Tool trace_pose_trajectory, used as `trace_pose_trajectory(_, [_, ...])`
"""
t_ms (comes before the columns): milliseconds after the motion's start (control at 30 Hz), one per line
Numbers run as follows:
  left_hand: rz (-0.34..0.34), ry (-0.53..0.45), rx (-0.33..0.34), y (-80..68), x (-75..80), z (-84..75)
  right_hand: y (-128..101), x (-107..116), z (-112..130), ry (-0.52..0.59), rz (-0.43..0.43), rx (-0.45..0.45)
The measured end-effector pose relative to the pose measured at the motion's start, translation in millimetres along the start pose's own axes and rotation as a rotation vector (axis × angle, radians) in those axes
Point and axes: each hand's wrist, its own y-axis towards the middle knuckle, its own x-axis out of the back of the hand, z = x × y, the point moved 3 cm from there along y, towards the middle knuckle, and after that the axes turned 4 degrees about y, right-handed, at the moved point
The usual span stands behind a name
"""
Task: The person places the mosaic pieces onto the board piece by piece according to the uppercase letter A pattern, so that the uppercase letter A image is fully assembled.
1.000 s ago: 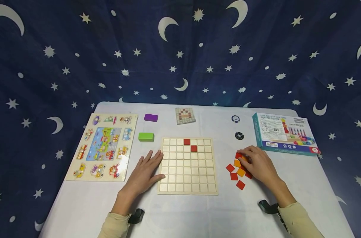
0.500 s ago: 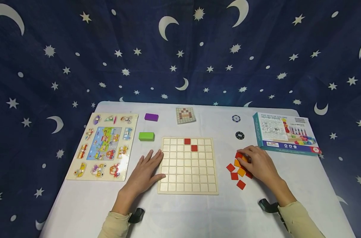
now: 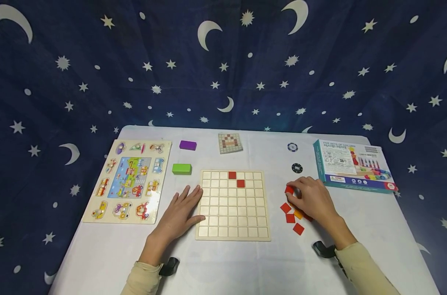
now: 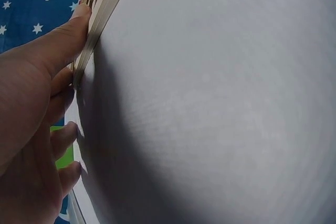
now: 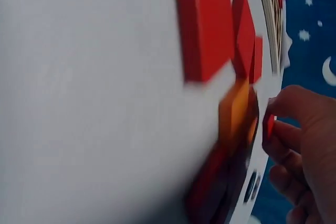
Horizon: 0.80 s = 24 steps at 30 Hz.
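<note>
**A:** What do you have on the right side?

**B:** I see the right hand [image 3: 312, 200] with thumb and fingers curled around a small red square tile [image 3: 289, 189], pinching it. The tile sits at the fingertips, just above the loose pile of red and orange square tiles [image 3: 292, 214] on the white worktop [image 3: 223, 262], to the right of the pale wooden grid board [image 3: 232, 205]. In the right wrist view the tile [image 5: 269, 126] shows as a thin red edge between thumb and finger; the rest of that view is blurred.

**A:** And the left?

**B:** The left hand [image 3: 181, 215] lies flat with straight, spread fingers, pressed against the left edge of the grid board and holding nothing. The left wrist view shows the thumb [image 4: 63, 40] touching the board's edge [image 4: 105, 3].

**A:** What is on the board?

**B:** I count two red tiles set in the grid cells [image 3: 236, 179], one in the top row and one in the next row down, a column to the right.

**A:** Anything else on the worktop?

**B:** A green rectangular block [image 3: 181, 169] near the board's upper left corner, a purple rectangular block [image 3: 188, 145] beyond it, and a wooden vehicle peg puzzle [image 3: 129, 181] at far left. A small square pattern card [image 3: 230, 143] lies behind the board. Two round dark chips [image 3: 296, 168] sit near a teal cardboard toy box [image 3: 352, 166] at right.
</note>
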Motion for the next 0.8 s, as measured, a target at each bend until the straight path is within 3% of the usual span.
trace_pose_trajectory(200, [0.002, -0.001, 0.005, -1.0, 0.8, -0.3, 11, -12, 36, 0.019, -0.074, 0.153])
trace_pose_trajectory(467, [-0.005, -0.006, 0.006, -1.1, -0.3, -0.4, 25, -30, 85, 0.061, -0.065, 0.304])
trace_pose_trajectory(800, [-0.001, -0.012, 0.016, -1.1, -0.1, -1.5, 30, -41, 95, 0.044, -0.049, 0.323])
